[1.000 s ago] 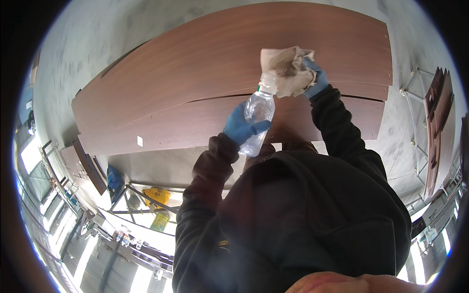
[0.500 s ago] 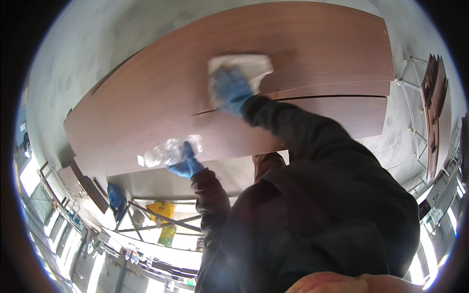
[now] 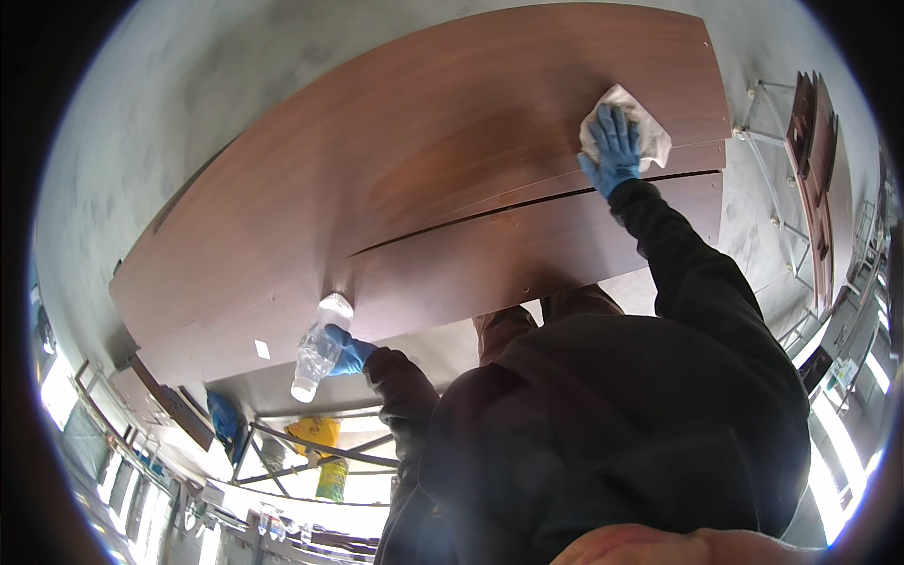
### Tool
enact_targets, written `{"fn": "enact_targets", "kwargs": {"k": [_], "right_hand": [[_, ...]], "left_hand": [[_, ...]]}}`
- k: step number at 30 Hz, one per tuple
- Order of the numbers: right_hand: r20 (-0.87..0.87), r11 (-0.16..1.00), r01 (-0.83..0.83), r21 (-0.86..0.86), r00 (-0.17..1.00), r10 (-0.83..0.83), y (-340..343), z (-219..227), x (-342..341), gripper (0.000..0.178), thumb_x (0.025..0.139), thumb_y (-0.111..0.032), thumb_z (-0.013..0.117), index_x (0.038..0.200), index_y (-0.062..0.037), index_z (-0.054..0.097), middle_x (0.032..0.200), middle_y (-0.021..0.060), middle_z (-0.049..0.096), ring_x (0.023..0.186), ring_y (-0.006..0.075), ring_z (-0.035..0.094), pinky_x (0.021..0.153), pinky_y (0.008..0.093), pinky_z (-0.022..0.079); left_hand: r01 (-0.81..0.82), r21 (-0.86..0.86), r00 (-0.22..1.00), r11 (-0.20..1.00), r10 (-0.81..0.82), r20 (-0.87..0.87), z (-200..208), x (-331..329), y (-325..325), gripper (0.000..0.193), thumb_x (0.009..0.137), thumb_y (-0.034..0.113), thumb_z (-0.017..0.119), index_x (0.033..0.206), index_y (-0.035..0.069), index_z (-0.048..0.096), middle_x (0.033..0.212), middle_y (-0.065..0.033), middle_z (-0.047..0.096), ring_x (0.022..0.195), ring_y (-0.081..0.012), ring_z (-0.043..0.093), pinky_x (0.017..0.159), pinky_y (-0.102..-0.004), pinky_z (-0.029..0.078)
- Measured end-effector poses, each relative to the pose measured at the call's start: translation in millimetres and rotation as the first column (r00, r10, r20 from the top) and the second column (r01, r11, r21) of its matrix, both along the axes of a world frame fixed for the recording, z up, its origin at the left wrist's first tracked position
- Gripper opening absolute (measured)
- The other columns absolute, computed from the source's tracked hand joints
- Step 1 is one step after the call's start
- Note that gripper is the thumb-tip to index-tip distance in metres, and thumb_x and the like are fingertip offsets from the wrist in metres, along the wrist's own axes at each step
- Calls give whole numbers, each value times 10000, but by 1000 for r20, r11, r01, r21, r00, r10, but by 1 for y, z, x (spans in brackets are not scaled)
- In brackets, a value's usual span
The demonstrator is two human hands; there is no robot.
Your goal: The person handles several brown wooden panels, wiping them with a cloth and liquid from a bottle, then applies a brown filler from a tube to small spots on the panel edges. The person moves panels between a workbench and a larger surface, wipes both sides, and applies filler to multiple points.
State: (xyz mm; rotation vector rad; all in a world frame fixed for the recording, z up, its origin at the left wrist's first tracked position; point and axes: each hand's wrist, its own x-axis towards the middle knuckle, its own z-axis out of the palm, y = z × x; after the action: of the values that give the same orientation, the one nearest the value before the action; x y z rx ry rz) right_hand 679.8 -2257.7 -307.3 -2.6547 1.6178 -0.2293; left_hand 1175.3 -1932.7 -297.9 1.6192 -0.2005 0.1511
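Observation:
My right hand (image 3: 614,155), in a blue glove, lies flat with fingers spread on a white cloth (image 3: 653,143). The cloth is on the right part of a large reddish-brown wood panel (image 3: 377,122), above a dark gap (image 3: 527,204). A darker, damp-looking patch spreads over the panel's middle. My left hand (image 3: 351,351), gloved in blue too, is closed around a clear plastic bottle (image 3: 317,353). The bottle is tilted, its white cap pointing down-left and its base over the panel's near edge. Whether that base touches the wood I cannot tell.
A small white label (image 3: 263,349) is on the panel, left of the bottle. Stacked brown boards (image 3: 821,179) lean on a metal frame (image 3: 774,202) at the right. Yellow (image 3: 315,432) and blue bags (image 3: 224,424) lie beyond a metal rack at lower left.
My right hand has slid the cloth rightward across the panel. My left hand has lowered and turned the bottle from nearly sideways to cap-down.

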Motion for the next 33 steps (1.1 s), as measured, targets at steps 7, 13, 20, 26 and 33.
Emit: {"fn": "enact_targets", "kwargs": {"k": [7,13,20,26,33], "right_hand": [[398,787,-614,-55,710,581,33,-15,204,605,866,-473,704,1351,-115,661,1524,130,545,1499,390,395,1246,649,218],[485,889,-410,-205,747,456,-30,-9,241,394,822,-456,701,1136,-223,749,1479,17,565,1468,308,437,1222,679,221],[-98,992,89,90,992,-80,-200,-14,28,641,957,-524,538,1527,-232,519,1685,17,384,1589,303,274,1281,570,179],[-10,788,574,-222,807,-591,-306,-3,-211,551,1008,-515,534,1427,-159,543,1572,97,438,1465,344,381,1215,502,288],[-124,993,-73,-92,990,62,-254,-34,-24,766,1004,-697,320,1532,-171,499,1685,51,372,1572,264,296,1304,474,161]], "left_hand": [[-60,856,936,513,327,-130,-9,-83,-5,1018,880,497,841,1581,-53,347,1559,-305,424,1428,-433,440,1193,-554,412],[272,853,815,445,-578,42,-9,-175,-105,1026,856,521,833,1595,-17,366,1641,-294,340,1513,-476,329,1215,-609,311],[281,949,575,144,-817,-47,-29,-194,-219,1315,699,676,857,1651,20,230,1676,-323,221,1558,-530,172,1230,-664,191],[92,996,596,-15,-800,-67,-52,-193,-217,1428,698,790,767,1676,26,61,1700,-315,120,1559,-572,87,1230,-681,142],[150,986,574,-76,-805,-149,-50,-183,-218,1453,684,762,787,1666,-10,46,1696,-337,97,1552,-586,78,1229,-694,135]]}}
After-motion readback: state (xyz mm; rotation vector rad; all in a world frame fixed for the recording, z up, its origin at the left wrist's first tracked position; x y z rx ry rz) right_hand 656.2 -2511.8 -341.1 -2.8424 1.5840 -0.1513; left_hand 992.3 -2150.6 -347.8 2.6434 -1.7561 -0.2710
